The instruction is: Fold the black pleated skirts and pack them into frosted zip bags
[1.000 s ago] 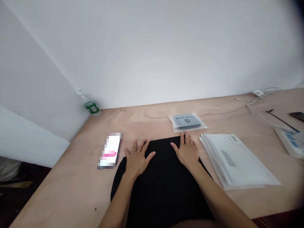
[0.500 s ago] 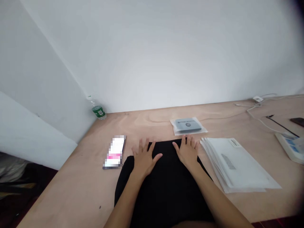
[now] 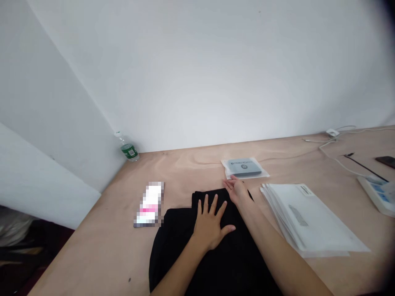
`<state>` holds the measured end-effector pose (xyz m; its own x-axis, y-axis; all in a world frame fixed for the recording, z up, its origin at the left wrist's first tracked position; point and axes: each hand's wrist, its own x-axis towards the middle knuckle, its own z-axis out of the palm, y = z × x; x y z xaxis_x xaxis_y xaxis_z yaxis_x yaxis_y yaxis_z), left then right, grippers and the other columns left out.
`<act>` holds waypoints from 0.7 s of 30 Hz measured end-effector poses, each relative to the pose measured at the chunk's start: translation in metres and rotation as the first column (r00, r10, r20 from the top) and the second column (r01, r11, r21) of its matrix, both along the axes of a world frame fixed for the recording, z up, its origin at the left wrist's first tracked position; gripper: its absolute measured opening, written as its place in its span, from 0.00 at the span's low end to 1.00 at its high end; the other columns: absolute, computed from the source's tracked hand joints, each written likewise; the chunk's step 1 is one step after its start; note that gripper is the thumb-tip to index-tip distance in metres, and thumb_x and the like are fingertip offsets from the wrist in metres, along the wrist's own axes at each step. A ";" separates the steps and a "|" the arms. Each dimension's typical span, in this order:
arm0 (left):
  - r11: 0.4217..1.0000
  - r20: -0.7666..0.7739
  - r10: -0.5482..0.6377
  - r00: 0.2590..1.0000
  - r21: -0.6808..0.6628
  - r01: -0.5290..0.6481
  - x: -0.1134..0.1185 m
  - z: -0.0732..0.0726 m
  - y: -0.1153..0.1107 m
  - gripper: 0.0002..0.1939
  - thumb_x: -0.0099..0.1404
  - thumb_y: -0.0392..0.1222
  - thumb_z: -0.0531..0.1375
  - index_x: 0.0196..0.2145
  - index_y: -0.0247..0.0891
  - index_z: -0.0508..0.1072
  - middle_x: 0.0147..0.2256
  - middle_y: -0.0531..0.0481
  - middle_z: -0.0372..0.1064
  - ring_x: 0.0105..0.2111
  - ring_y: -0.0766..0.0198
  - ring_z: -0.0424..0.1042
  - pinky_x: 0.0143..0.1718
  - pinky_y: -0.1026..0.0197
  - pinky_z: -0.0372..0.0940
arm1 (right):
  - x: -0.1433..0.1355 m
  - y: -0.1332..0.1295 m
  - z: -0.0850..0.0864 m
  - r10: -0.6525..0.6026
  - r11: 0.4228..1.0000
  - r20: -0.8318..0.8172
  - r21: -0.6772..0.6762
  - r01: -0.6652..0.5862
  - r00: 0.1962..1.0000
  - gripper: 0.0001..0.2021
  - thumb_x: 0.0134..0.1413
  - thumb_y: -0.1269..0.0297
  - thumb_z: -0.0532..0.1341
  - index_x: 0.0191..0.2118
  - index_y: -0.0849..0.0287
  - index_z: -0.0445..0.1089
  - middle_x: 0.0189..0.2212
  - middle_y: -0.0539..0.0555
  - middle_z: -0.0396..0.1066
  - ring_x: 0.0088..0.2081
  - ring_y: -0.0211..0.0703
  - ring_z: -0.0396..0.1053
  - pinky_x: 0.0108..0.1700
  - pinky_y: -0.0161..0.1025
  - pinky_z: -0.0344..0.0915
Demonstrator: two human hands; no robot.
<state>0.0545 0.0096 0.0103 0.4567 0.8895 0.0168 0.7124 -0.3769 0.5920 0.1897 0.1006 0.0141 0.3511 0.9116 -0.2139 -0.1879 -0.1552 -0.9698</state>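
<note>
A black garment (image 3: 182, 242) lies spread on the wooden table in front of me, its exact kind unclear. My left hand (image 3: 211, 224) rests on its upper middle, flat, with the fingers spread. At the garment's far right edge is my right hand (image 3: 237, 191), turned on its side with the palm towards the left and the fingers stretched out, holding nothing. Its fingertips are close to a dark flat item in a clear plastic bag (image 3: 245, 167) just beyond the garment. My right forearm hides part of the garment's right side.
On the left lies a phone (image 3: 149, 204) with a blurred screen; a water bottle (image 3: 128, 151) leans in the corner. To the right sits a stack of white plastic bags (image 3: 311, 218). White cables (image 3: 333, 133), a power strip (image 3: 376, 195) and a dark device (image 3: 385, 161) are farther right.
My left hand has slid right across the garment towards its middle. My right hand has turned from palm down onto its side, slightly left. The garment's far right edge has shifted.
</note>
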 end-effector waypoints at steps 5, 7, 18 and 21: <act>0.951 0.391 0.247 0.886 -0.275 -0.144 -0.004 0.000 0.015 0.29 0.62 0.59 0.49 0.57 0.43 0.58 0.62 0.47 0.48 0.62 0.53 0.44 0.61 0.48 0.38 | 0.004 -0.019 0.020 -0.062 0.992 -0.204 0.093 0.083 0.977 0.12 0.56 0.57 0.54 0.36 0.60 0.68 0.36 0.53 0.70 0.38 0.41 0.68 0.40 0.40 0.66; 0.883 0.514 0.393 0.762 -0.441 -0.158 -0.011 0.002 0.025 0.29 0.67 0.56 0.38 0.58 0.36 0.55 0.59 0.38 0.53 0.57 0.54 0.57 0.56 0.48 0.51 | 0.010 -0.037 0.031 -0.040 0.986 -0.252 0.147 0.079 0.967 0.15 0.54 0.54 0.55 0.23 0.58 0.65 0.24 0.49 0.68 0.32 0.37 0.67 0.36 0.34 0.64; 0.583 0.607 0.655 0.450 -0.785 0.211 -0.072 0.042 0.025 0.22 0.58 0.56 0.56 0.35 0.33 0.73 0.26 0.46 0.74 0.26 0.59 0.73 0.28 0.62 0.66 | 0.059 -0.121 0.027 0.475 0.879 -0.225 0.093 -0.467 0.851 0.26 0.42 0.56 0.63 0.07 0.57 0.48 0.07 0.43 0.45 0.12 0.29 0.43 0.17 0.33 0.38; 0.575 0.603 0.615 0.509 -0.784 0.235 -0.079 0.048 0.020 0.21 0.54 0.55 0.60 0.34 0.31 0.74 0.25 0.45 0.73 0.26 0.60 0.72 0.26 0.64 0.64 | 0.070 -0.124 0.021 0.553 0.831 -0.165 0.047 -0.554 0.817 0.27 0.43 0.56 0.62 0.07 0.57 0.47 0.07 0.42 0.43 0.13 0.29 0.41 0.18 0.34 0.36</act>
<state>-0.0242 0.0299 0.0579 0.4270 0.8010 -0.4197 -0.2166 0.5412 0.8125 0.2601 -0.0234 0.0348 -0.2529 0.9408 -0.2256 -0.2256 -0.2841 -0.9319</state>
